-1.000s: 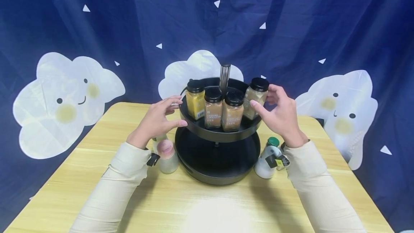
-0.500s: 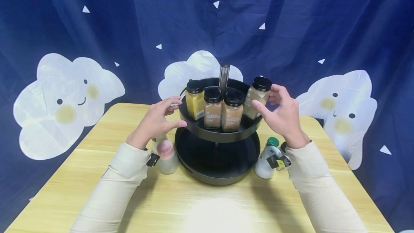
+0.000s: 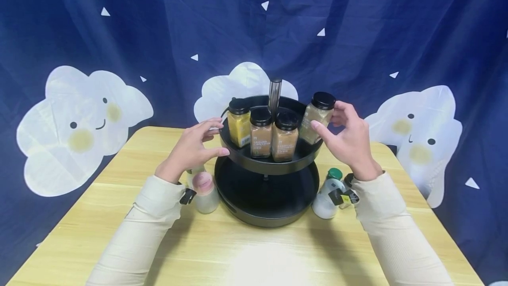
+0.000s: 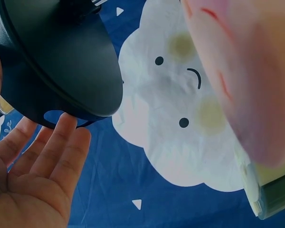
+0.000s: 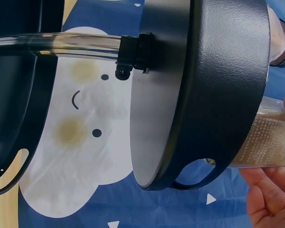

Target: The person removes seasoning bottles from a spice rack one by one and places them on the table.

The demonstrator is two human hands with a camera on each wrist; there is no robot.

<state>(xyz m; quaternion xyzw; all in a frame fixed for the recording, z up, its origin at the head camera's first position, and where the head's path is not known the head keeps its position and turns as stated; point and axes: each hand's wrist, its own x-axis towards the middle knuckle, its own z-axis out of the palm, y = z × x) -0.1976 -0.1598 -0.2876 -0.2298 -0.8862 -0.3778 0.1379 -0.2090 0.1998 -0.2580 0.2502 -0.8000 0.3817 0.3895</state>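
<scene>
A two-tier black tray stand [image 3: 270, 169] is on the table. My left hand [image 3: 192, 147] rests at the left of its upper tray; in the left wrist view the left fingers [image 4: 61, 142], fairly straight, touch the rim by a handle slot. My right hand [image 3: 349, 142] holds a black-lidded jar of pale tan spice [image 3: 315, 120] between thumb and fingers, leaning right at the upper tray's right edge. In the right wrist view this jar [image 5: 270, 137] is partly behind the rim. Upright beside it are a yellow spice jar [image 3: 239, 127], a ground cinnamon jar [image 3: 261, 138] and another brown spice jar [image 3: 285, 140].
A pink-topped shaker [image 3: 205, 195] stands left of the stand, another container partly behind it. To the right is a green-capped bottle [image 3: 327, 197], with another item half hidden by the right wrist. The wooden table [image 3: 198, 250] meets a blue curtain behind.
The pale tan spice jar has shifted slightly right and up with my right hand, leaning more to the right. My left hand and the other jars have stayed in place.
</scene>
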